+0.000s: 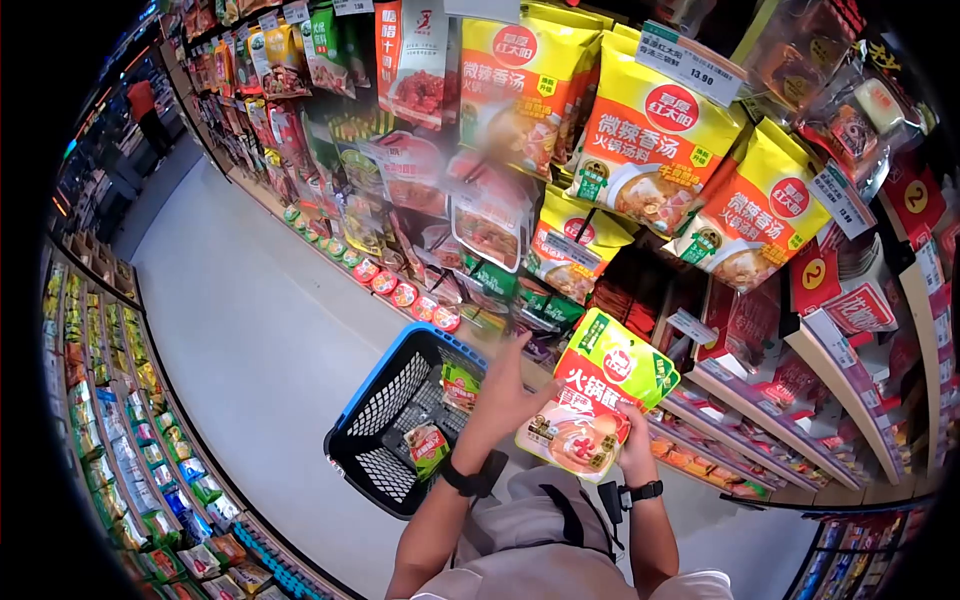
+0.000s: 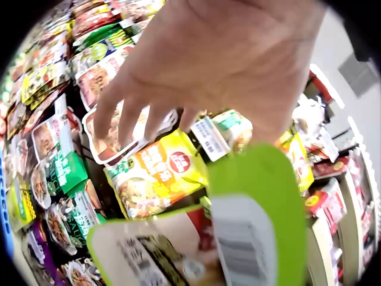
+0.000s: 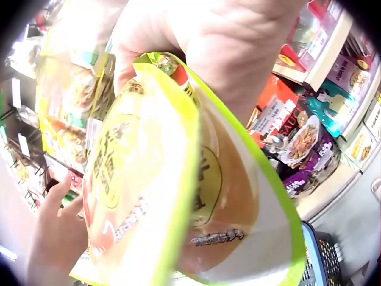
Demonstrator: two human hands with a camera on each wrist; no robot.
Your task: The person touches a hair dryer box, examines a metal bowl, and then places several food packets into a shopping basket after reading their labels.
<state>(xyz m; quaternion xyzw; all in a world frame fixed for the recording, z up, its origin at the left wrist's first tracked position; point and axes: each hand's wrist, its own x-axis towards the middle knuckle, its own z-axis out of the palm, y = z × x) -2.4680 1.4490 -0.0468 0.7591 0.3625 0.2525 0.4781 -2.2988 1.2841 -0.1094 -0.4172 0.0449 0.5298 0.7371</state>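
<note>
In the head view my right hand [image 1: 636, 440] grips a hot pot dipping sauce pouch [image 1: 585, 400] with a green top and a bowl picture. Seen from the right wrist, two pouch faces with green edges [image 3: 238, 196] hang under the right hand [image 3: 208, 42], fanned apart. My left hand [image 1: 515, 390] is beside the pouch's left edge with its fingers stretched toward the shelf. In the left wrist view that hand [image 2: 208, 65] hangs over the shelf packets with loose fingers, its thumb hidden by the pouch. A black basket with a blue rim [image 1: 345, 410] is beside my left forearm.
Two small packets [image 1: 428, 450] lie in the basket. Yellow soup base bags [image 1: 655, 140] hang in front of me, with price tags [image 1: 690, 62] above. Shelf edges [image 1: 850, 390] jut out on the right. An aisle floor [image 1: 230, 290] runs left, where a person [image 1: 145, 110] stands far off.
</note>
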